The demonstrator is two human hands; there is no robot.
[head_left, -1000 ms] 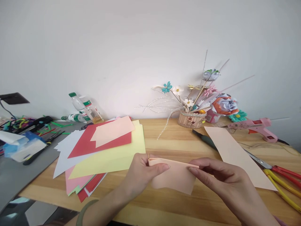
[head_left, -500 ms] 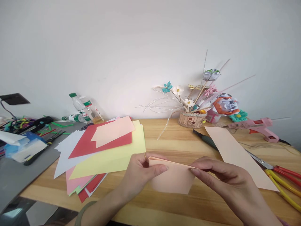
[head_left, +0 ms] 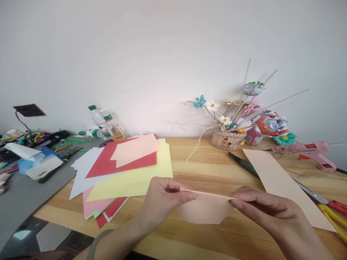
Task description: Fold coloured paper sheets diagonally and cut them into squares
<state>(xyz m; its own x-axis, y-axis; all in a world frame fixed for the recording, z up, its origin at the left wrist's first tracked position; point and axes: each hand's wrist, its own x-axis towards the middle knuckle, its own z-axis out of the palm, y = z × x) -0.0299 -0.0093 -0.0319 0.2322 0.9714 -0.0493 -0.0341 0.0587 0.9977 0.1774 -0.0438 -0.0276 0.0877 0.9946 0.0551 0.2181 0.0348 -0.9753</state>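
A peach sheet of paper (head_left: 203, 209), folded along its top edge, hangs between my two hands above the front of the table. My left hand (head_left: 165, 198) pinches the left end of the fold between thumb and fingers. At the right end, my right hand (head_left: 260, 206) holds the same edge in a thumb-and-finger pinch. The fingertips behind the paper are hidden. Beyond my right hand lies a long peach paper strip (head_left: 279, 180), over part of a pair of scissors (head_left: 320, 198) with red handles.
Stacked coloured paper (head_left: 130, 184) lies to the left. At the back stand a wooden basket of craft flowers (head_left: 227, 141) and plastic bottles (head_left: 101, 121). A pink glue gun (head_left: 311, 150) is at right. A tissue pack (head_left: 38, 164) and pipe cleaners (head_left: 35, 141) are on the grey surface.
The whole scene has shifted slightly right in view. The paper's fold looks flatter at its left end, where a raised loop showed before. Both hands keep their pinch on it.
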